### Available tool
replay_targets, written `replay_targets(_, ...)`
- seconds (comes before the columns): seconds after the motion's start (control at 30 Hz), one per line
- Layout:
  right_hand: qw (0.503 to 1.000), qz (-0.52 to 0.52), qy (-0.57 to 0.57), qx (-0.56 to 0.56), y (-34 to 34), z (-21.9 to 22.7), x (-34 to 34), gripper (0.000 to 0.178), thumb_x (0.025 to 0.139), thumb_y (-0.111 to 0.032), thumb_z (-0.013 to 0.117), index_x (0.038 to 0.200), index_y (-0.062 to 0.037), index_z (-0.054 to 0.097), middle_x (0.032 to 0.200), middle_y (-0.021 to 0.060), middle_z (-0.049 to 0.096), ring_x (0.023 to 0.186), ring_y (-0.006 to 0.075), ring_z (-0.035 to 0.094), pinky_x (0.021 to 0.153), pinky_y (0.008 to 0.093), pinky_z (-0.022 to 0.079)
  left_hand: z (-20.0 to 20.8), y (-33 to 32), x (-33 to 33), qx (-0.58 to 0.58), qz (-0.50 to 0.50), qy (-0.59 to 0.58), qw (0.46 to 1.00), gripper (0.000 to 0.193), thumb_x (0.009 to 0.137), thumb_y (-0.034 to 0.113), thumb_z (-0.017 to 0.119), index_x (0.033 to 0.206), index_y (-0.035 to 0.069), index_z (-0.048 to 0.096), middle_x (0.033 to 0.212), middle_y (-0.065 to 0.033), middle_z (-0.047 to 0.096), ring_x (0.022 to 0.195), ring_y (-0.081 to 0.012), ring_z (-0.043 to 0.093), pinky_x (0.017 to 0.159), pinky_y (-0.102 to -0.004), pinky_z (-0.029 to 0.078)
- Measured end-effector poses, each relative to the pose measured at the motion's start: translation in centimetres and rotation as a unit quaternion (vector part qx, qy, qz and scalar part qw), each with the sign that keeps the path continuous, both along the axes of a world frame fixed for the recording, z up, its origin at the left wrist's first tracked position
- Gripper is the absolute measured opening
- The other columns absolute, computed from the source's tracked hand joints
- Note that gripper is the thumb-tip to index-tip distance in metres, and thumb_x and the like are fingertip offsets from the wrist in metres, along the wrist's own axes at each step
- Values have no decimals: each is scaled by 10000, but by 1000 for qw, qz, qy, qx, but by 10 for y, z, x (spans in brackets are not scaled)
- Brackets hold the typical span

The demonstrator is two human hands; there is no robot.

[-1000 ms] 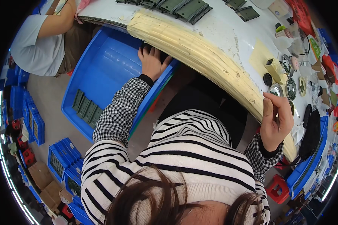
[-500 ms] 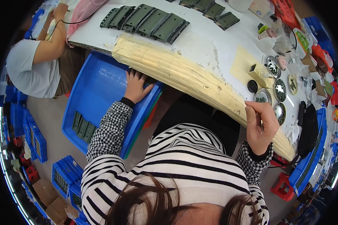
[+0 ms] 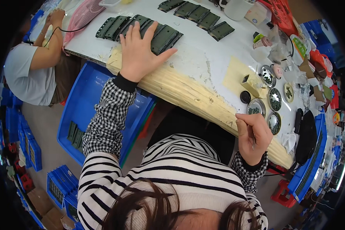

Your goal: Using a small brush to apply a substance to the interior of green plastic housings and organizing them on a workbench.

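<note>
My left hand (image 3: 138, 57) is spread open over the near side of a row of dark green rectangular plastic parts (image 3: 166, 39) on the white table. Its fingertips reach onto those parts and hide some of them; whether they touch cannot be told. At the table's taped front edge, my right hand (image 3: 254, 136) is closed in a pinch, thumb against forefinger. Whatever lies between those fingertips is too small to make out. Several round metal dishes (image 3: 274, 99) with small dark green pieces stand beyond the right hand, near a small black round lid (image 3: 245, 97).
Below the table at left, a blue bin (image 3: 86, 94) holds a few green parts (image 3: 76, 134). More green parts (image 3: 198, 14) lie farther back on the table (image 3: 195, 53). A co-worker's arm (image 3: 51, 48) rests at the far left. A red stool (image 3: 283, 193) stands at lower right.
My left hand has moved up out of the blue bin to the row of green parts on the table. The right hand keeps its pinch; the whole view has shifted slightly.
</note>
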State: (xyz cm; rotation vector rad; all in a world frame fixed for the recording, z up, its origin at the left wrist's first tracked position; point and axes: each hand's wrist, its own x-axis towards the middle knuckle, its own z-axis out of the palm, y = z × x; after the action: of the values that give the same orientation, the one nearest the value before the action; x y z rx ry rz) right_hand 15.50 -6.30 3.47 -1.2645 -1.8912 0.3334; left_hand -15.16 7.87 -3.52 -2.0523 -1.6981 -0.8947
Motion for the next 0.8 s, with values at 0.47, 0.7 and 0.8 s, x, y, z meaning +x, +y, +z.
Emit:
replay_targets(0.47, 1000, 2, -1, -18, 2, -8, 10, 144, 753, 72, 724, 873, 0, 691, 697, 72, 595, 545, 170, 484, 492, 272, 363, 10, 8, 9, -39, -7, 16, 999, 681, 684, 415, 760, 1278, 122, 603, 1244, -316, 511, 1171, -442, 441, 1029, -518, 348)
replay_targets(0.7, 999, -6, -4, -38, 1, -8, 10, 137, 758, 72, 720, 870, 0, 687, 698, 74, 596, 545, 177, 479, 495, 279, 369, 10, -3, 7, 9, -68, 85, 994, 650, 736, 378, 742, 1293, 85, 580, 1306, -277, 491, 1238, -415, 437, 1067, -550, 328)
replay_targets(0.8, 1000, 3, 0, -30, 1, -9, 9, 136, 759, 70, 721, 871, 1, 687, 696, 72, 595, 538, 171, 470, 493, 280, 366, 10, -2, 6, -31, -102, 44, 993, 655, 748, 370, 736, 1303, 68, 564, 1316, -260, 484, 1212, -409, 453, 1042, -514, 374)
